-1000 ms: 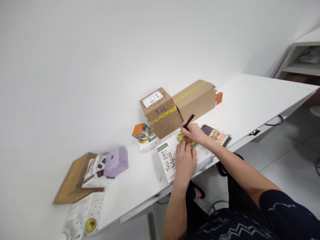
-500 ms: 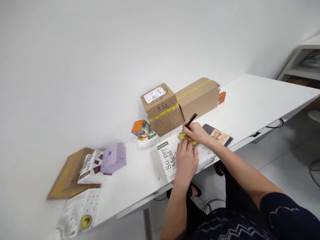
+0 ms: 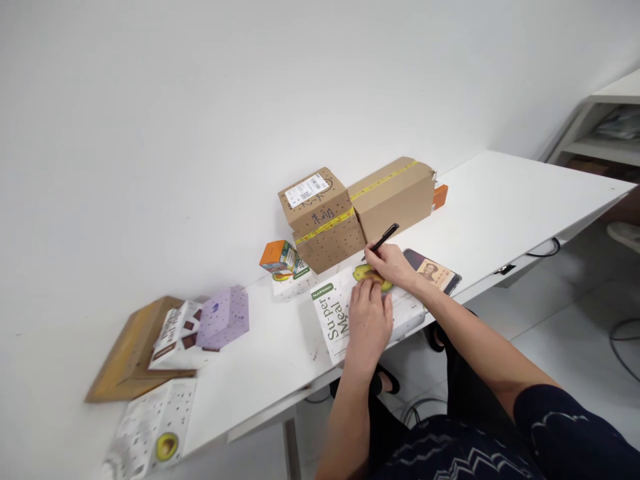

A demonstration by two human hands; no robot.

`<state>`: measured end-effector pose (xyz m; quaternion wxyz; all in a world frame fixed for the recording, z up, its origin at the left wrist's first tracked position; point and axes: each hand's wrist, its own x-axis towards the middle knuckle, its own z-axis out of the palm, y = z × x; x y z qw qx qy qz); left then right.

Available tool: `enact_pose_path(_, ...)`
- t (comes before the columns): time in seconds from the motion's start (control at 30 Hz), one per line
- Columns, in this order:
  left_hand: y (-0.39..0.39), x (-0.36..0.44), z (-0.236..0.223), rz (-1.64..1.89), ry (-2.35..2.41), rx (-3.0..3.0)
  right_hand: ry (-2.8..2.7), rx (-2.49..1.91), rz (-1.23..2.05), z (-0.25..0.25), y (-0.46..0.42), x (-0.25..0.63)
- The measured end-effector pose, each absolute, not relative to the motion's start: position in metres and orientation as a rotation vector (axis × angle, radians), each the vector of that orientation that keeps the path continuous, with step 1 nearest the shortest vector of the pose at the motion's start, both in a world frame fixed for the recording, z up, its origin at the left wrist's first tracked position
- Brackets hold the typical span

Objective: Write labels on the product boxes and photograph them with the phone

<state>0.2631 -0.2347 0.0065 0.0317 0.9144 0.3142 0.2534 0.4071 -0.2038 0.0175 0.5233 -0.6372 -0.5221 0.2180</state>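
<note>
A white "Super Meal" box (image 3: 334, 315) with an avocado picture lies flat on the white table (image 3: 500, 207). My left hand (image 3: 369, 321) rests palm down on it, fingers flat and together, pinning it. My right hand (image 3: 391, 264) is closed on a black pen (image 3: 384, 238), whose tip points at the box's far edge beside a brown cardboard box with yellow tape (image 3: 324, 219). A phone in a case showing a banknote (image 3: 433, 271) lies just right of my right hand.
A second, longer cardboard box (image 3: 393, 195) stands against the wall with an orange item (image 3: 441, 195) behind it. A small orange-topped carton (image 3: 281, 259) sits to the left. Further left lie a purple box (image 3: 223, 319), a chocolate-print box (image 3: 174, 335), a flat brown board (image 3: 130, 350) and another avocado box (image 3: 150, 427).
The hands stay on the white box with the pen tilting slightly. The view has shifted a little, so everything sits slightly further left in the picture.
</note>
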Motion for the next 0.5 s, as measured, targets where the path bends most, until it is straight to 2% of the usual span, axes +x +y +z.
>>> enact_pose_path(0.2,-0.236,0.263,0.009,0.741,0.977,2.82,-0.964,-1.388,0.589,0.014,-0.205,0.407)
enact_pose_path(0.33,-0.237,0.262,0.01,0.758,0.974,2.819,-0.773,-1.324,0.473,0.011,-0.214,0.423)
enact_pose_path(0.4,-0.237,0.262,0.01,0.758,0.968,2.819,-0.766,-1.449,0.384,0.005,-0.225,0.437)
enact_pose_path(0.5,-0.236,0.261,0.009,0.763,0.959,2.818,-1.025,-1.913,0.418,-0.014,-0.243,0.451)
